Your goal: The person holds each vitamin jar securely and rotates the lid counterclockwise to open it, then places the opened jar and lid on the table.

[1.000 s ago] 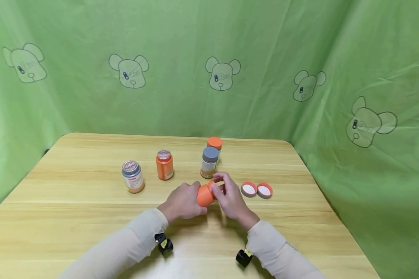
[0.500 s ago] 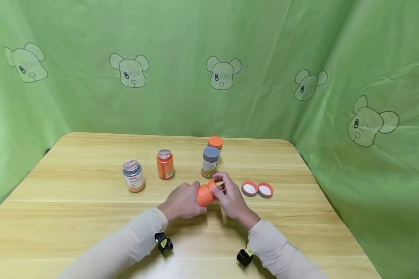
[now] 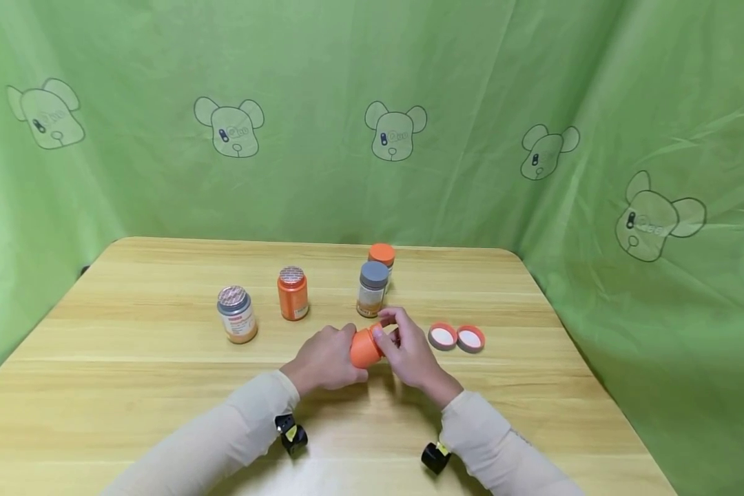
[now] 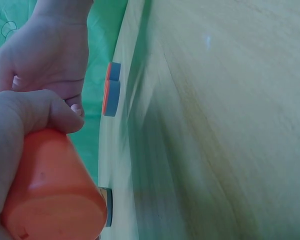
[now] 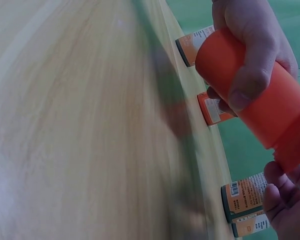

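In the head view, a solid orange plastic bottle lies aslant at the centre of the frame, above the wooden table, its neck toward the upper right; the left hand grasps its body, while the right hand pinches at the neck with bent fingers and thumb. At centre left stand a grey-necked jar with a patterned silvery seal and a glossy orange jar with a similar seal; above the hands, a grey-capped jar partly hides an orange-capped jar, and at centre right lie two upturned lids with orange rims and white liners. In the left wrist view, the bottle's base fills the lower left, with the left thumb bent over it. In the right wrist view, the left thumb presses the body at upper right, and the right fingertips meet the neck's edge at lower right. The step in hand looks like working at the neck; whether a seal or cap is there cannot be told. The next move seems to call for a steady left grip and careful right fingertips.
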`<state>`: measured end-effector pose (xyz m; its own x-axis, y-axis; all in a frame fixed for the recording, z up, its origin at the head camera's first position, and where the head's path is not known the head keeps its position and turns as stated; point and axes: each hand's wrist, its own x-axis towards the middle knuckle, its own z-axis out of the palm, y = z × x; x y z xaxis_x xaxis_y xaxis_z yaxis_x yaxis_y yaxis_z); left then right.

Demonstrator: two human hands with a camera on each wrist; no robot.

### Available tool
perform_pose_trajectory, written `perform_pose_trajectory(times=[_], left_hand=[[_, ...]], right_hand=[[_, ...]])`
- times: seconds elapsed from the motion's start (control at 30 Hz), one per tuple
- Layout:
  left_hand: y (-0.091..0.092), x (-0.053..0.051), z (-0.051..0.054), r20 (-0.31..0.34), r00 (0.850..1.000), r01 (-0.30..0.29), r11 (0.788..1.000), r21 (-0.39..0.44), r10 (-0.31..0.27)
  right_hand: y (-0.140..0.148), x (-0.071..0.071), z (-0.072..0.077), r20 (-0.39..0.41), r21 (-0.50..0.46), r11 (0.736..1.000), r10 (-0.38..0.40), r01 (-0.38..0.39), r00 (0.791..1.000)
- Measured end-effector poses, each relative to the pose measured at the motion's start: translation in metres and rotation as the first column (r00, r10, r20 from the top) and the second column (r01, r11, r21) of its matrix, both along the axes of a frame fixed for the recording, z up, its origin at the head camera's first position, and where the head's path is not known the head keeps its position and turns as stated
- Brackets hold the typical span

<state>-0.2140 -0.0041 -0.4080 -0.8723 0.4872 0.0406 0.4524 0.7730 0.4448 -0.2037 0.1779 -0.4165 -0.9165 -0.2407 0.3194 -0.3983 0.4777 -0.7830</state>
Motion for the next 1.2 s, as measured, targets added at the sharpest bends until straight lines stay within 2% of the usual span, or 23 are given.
perform_pose_trajectory(times=[0.2, 0.4, 0.53, 0.63, 0.87, 1.0, 1.2], left_hand=[[-0.0003, -0.0001, -0.0003, -0.006, 1.0, -0.007, 1.0, -0.008, 0.007], [-0.0005, -0.0002, 0.0009, -0.001, 1.0, -0.009, 1.0, -0.001, 0.009], [-0.0008, 0.0, 0.0016, 0.001, 1.0, -0.006, 1.0, 0.005, 0.006], [-0.0015, -0.0001, 0.0013, 0.0, 1.0, -0.008, 1.0, 0.007, 0.008], [-0.0029, -0.0004, -0.0007, 0.0, 1.0, -0.011, 1.0, 0.01, 0.011], [-0.0029, -0.0009, -0.0003, -0.009, 1.0, -0.008, 1.0, 0.011, 0.008], [-0.0024, -0.0016, 0.0009, -0.023, 1.0, -0.006, 1.0, 0.009, 0.007]], right_hand=[[-0.0018, 0.0005, 0.0017, -0.031, -0.032, 0.998, 0.055, -0.056, 0.998], [-0.0017, -0.0003, 0.0026, -0.051, 0.023, 1.0, -0.002, 0.003, 0.999], [-0.0024, -0.0007, 0.0033, -0.017, 0.046, 0.998, -0.043, 0.044, 0.999], [-0.0026, -0.0008, 0.0028, 0.007, 0.034, 0.999, -0.038, 0.038, 0.999], [-0.0016, -0.0004, 0.0014, -0.01, 0.001, 1.0, 0.015, -0.015, 1.0], [-0.0013, -0.0016, 0.0012, -0.035, 0.025, 1.0, -0.013, 0.014, 0.999], [-0.0022, -0.0021, 0.0031, 0.0, 0.056, 0.998, -0.036, 0.036, 0.999]])
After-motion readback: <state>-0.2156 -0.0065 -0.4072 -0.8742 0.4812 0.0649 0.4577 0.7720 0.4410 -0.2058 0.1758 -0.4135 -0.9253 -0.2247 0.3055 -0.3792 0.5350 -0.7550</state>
